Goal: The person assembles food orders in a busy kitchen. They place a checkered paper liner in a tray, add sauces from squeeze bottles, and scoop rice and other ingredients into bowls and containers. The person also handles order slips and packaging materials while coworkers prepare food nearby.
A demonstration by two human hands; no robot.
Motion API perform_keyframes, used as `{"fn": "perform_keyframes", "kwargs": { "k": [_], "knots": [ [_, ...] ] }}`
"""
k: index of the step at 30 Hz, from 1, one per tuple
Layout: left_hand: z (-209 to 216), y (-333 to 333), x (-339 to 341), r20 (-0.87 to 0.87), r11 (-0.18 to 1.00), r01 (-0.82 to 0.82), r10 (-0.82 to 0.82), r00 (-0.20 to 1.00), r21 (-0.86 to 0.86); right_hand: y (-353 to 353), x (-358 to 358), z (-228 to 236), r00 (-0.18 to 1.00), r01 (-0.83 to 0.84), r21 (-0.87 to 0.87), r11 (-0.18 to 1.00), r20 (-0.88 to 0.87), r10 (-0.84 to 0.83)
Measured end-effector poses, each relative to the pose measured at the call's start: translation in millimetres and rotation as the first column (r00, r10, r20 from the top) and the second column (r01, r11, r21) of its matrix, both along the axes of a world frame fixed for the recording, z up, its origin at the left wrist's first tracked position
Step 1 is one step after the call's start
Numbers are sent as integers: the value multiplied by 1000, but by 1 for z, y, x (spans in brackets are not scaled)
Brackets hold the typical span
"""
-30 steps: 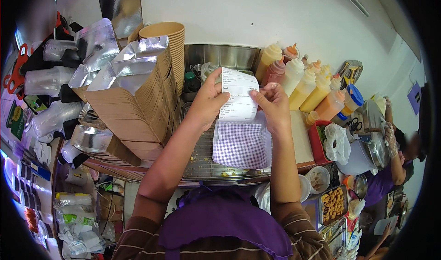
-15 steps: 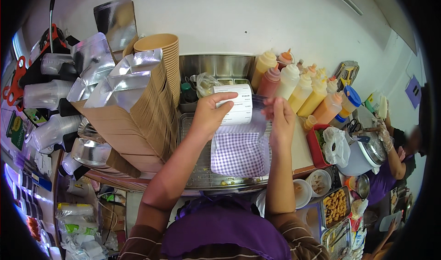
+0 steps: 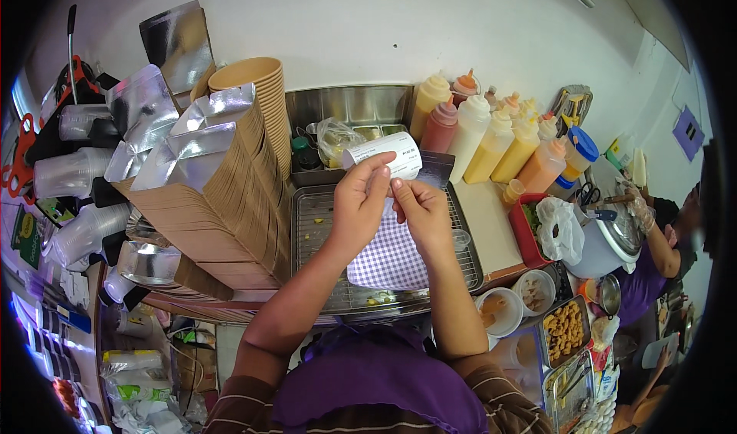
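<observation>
My left hand [image 3: 362,204] pinches a curled white receipt [image 3: 384,151] between thumb and fingers. Beside it, my right hand [image 3: 422,213] is closed at the top of a purple-and-white checkered wrapper [image 3: 386,254], thumb and fingertips pressed together. The two sets of fingertips nearly meet. Below them the wrapper hangs over a metal tray with a wire rack [image 3: 313,238]. A dark, see-through sheet [image 3: 436,169] shows behind my right hand; what holds it is hidden.
Foil-lined boxes [image 3: 219,196] and paper bowls [image 3: 249,73] are stacked on the left. Squeeze bottles [image 3: 489,146] line the back right, near a red bin [image 3: 526,234]. Fried pieces [image 3: 564,328] fill a tray at lower right. A gloved co-worker [image 3: 660,250] stands on the far right.
My right hand has moved left and down, from the wrapper's right edge to beside my left hand. The receipt has tilted and curled more, and the wrapper has narrowed between my arms.
</observation>
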State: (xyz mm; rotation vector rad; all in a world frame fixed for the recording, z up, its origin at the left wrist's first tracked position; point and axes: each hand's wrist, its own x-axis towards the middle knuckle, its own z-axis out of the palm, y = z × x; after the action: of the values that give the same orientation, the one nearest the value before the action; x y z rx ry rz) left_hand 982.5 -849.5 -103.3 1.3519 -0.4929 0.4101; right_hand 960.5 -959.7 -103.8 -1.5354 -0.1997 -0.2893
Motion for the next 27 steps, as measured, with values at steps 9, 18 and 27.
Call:
{"fn": "perform_keyframes", "kwargs": {
  "k": [9, 18, 27],
  "knots": [
    [2, -16, -7, -73, 982, -68, 56, 996, -176, -8, -9, 23, 972, 181, -515, 838, -35, -232],
    [10, -11, -12, -219, 658, 141, -433, 874, -739, -25, 11, -6, 975, -143, 382, 913, 210, 65],
    [-52, 121, -175, -388, 705, 167, -554, 737, -689, 87, -114, 70, 675, -307, -753, 582, 258, 691]
  ]
}}
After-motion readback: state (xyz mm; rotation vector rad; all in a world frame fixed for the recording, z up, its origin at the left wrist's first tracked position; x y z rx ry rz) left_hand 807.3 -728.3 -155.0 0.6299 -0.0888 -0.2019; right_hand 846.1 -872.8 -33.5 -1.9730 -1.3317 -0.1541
